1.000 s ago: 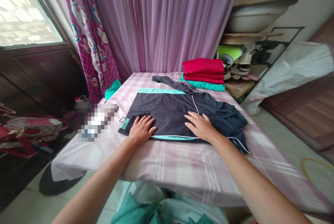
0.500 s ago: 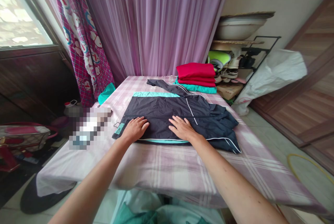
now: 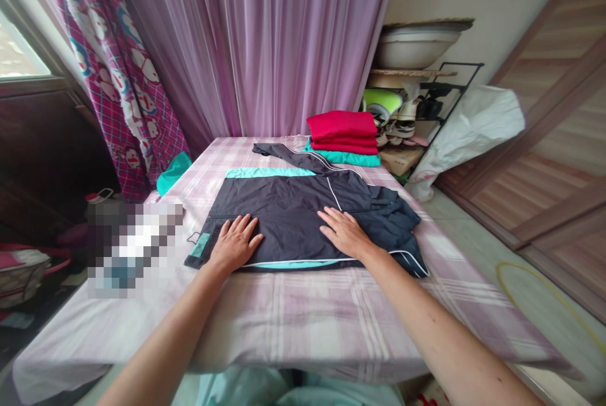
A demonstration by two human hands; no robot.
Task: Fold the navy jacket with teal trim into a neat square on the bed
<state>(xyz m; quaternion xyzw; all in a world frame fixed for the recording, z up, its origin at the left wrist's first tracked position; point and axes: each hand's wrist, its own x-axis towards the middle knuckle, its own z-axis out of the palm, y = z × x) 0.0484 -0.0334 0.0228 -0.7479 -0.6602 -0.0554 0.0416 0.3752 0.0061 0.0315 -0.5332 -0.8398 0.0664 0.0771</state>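
Note:
A dark navy jacket [image 3: 293, 204] with teal bands and white piping lies spread on a table covered with a pink plaid cloth [image 3: 303, 311]. One sleeve stretches toward the far edge; the right side is bunched. My left hand [image 3: 234, 243] rests flat on the jacket's near left part, fingers spread, holding nothing. My right hand [image 3: 345, 232] lies flat on the jacket's middle, fingers stretched out, also holding nothing.
A stack of folded red clothes over a teal one [image 3: 343, 137] sits at the table's far right. Pink curtains [image 3: 255, 46] hang behind. A shelf with shoes and a basin [image 3: 411, 46] stands at right, beside a white sack [image 3: 468, 128]. A bag [image 3: 23, 267] lies at left.
Both hands stay flat on the jacket; the right hand has slid slightly to the right over the cloth. The view has swung to the right, shifting everything leftward in frame.

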